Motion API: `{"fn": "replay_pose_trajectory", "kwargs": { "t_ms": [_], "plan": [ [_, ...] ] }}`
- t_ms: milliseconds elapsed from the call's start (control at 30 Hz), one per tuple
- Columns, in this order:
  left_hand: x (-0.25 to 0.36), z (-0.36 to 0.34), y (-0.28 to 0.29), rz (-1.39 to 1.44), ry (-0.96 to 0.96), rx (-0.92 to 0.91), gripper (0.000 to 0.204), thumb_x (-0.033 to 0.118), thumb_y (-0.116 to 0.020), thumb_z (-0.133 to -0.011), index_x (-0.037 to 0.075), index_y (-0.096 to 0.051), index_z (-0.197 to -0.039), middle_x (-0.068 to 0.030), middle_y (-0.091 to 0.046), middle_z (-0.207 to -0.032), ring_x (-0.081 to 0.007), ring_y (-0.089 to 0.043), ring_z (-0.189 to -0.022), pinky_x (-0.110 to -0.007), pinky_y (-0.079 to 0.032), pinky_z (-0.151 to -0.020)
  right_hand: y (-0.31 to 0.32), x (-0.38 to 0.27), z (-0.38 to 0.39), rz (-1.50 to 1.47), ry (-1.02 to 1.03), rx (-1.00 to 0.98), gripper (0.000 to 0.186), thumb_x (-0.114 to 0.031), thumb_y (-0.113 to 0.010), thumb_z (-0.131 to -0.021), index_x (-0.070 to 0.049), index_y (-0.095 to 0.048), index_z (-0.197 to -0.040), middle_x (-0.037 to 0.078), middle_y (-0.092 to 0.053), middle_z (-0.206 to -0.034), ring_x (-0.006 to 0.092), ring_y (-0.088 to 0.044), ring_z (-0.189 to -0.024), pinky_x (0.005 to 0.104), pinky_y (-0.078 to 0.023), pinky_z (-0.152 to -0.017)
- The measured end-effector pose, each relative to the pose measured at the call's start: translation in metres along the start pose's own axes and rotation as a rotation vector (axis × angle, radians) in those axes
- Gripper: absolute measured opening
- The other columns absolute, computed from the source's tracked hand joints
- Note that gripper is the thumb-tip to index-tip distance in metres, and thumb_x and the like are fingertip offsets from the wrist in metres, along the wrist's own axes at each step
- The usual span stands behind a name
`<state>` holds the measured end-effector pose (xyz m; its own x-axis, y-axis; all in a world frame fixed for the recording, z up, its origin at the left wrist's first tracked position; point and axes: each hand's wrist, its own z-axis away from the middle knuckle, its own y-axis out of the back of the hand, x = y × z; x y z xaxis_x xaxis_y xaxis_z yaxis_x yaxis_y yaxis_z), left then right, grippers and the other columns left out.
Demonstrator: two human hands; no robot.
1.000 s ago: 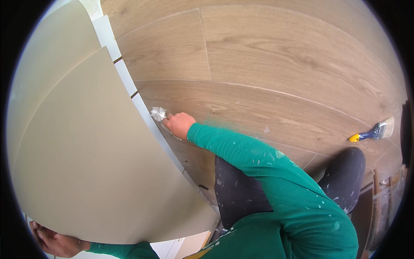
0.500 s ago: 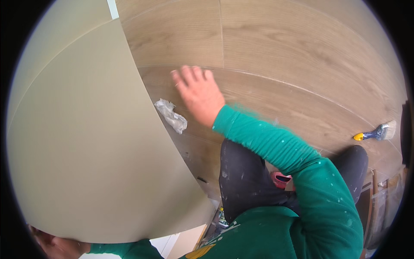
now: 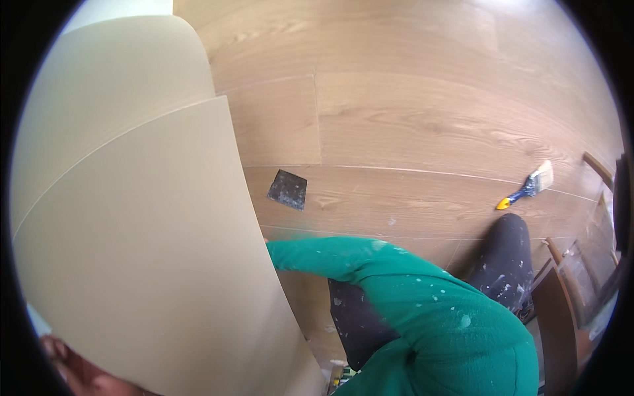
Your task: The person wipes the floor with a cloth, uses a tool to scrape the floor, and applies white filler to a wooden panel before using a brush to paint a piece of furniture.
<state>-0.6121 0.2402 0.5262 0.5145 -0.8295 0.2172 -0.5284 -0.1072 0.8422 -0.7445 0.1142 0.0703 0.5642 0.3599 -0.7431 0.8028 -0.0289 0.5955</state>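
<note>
A large smooth beige panel [image 3: 145,237] fills the left side and tilts over the floor. At its lower left edge is my left hand [image 3: 79,369], seen only in part, its fingers curled against the panel's border. My right arm [image 3: 330,256], in a paint-flecked green sleeve, reaches left to the panel's long right edge. Behind that edge my right hand is hidden except for a sliver of skin, so its fingers cannot be seen. A dark, scuffed square plate [image 3: 288,190] lies on the floor just above the right forearm, close to the panel.
A paintbrush [image 3: 526,187] with a blue and yellow handle lies on the wood-look floor [image 3: 396,119] at the right, beyond my knee [image 3: 505,244]. Brown wooden pieces [image 3: 558,310] and clear plastic crowd the right rim. Another beige surface [image 3: 132,72] rises behind the panel.
My right hand has gone from above the floor to behind the panel's edge. The crumpled whitish plastic beside the panel is no longer in sight; the dark square plate now shows.
</note>
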Motion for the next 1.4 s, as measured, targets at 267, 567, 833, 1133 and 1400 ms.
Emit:
{"fn": "replay_pose_trajectory", "kwargs": {
  "t_ms": [267, 567, 833, 1133, 1400],
  "plan": [
    [0.032, 0.008, -0.048, 0.169, 0.072, 0.083, 0.025, 0.003, -0.041, -0.106, -0.001, -0.058, -0.122, -0.0098, -0.062, -0.116, -0.0166, -0.057, -0.105, -0.029, -0.044, -0.097, 0.173, 0.006, 0.144, -0.019, -0.364, -0.149, 0.032, -0.018, -0.058, -0.091, -0.009, -0.060, -0.122, 0.011, -0.065, -0.109, 0.0267, -0.063, -0.100, 0.0416, -0.042, -0.087],
    [0.030, -0.011, -0.069, 0.077, -0.180, 0.042, 0.024, 0.004, -0.043, -0.101, -0.003, -0.058, -0.119, -0.0158, -0.064, -0.112, -0.0293, -0.063, -0.104, -0.036, -0.049, -0.094, 0.480, -0.128, 0.382, 0.556, -0.716, 0.332, 0.022, -0.030, -0.071, -0.089, -0.010, -0.064, -0.094, 0.008, -0.066, -0.087, 0.0264, -0.064, -0.088, 0.0413, -0.043, -0.084],
    [0.016, 0.030, -0.038, -0.053, -0.104, 0.149, 0.025, 0.006, -0.046, -0.099, -0.002, -0.060, -0.118, -0.0188, -0.064, -0.112, -0.0354, -0.063, -0.104, -0.042, -0.051, -0.092, 0.524, -0.196, 0.543, 0.990, -0.838, 0.599, 0.020, -0.009, -0.061, -0.088, -0.003, -0.065, -0.107, 0.013, -0.069, -0.101, 0.0327, -0.064, -0.100, 0.0434, -0.048, -0.091],
    [-0.004, 0.147, 0.044, -0.124, 0.129, 0.154, 0.025, 0.007, -0.047, -0.097, -0.003, -0.060, -0.115, -0.0208, -0.066, -0.111, -0.0389, -0.062, -0.103, -0.043, -0.049, -0.092, 0.386, -0.064, 0.722, 0.280, -2.122, 0.652, 0.041, -0.036, -0.066, -0.084, -0.004, -0.075, -0.108, 0.024, -0.071, -0.113, 0.0404, -0.067, -0.112, 0.0493, -0.054, -0.094],
    [0.021, 0.176, 0.054, -0.276, 0.277, 0.065, 0.027, 0.008, -0.046, -0.094, -0.001, -0.061, -0.115, -0.0215, -0.067, -0.111, -0.0392, -0.064, -0.103, -0.045, -0.051, -0.090, 0.399, -0.038, 0.714, 0.462, -2.036, 0.465, 0.053, -0.031, -0.069, -0.085, -0.009, -0.062, -0.132, 0.020, -0.067, -0.122, 0.0377, -0.061, -0.119, 0.0436, -0.048, -0.103]
  ]
}}
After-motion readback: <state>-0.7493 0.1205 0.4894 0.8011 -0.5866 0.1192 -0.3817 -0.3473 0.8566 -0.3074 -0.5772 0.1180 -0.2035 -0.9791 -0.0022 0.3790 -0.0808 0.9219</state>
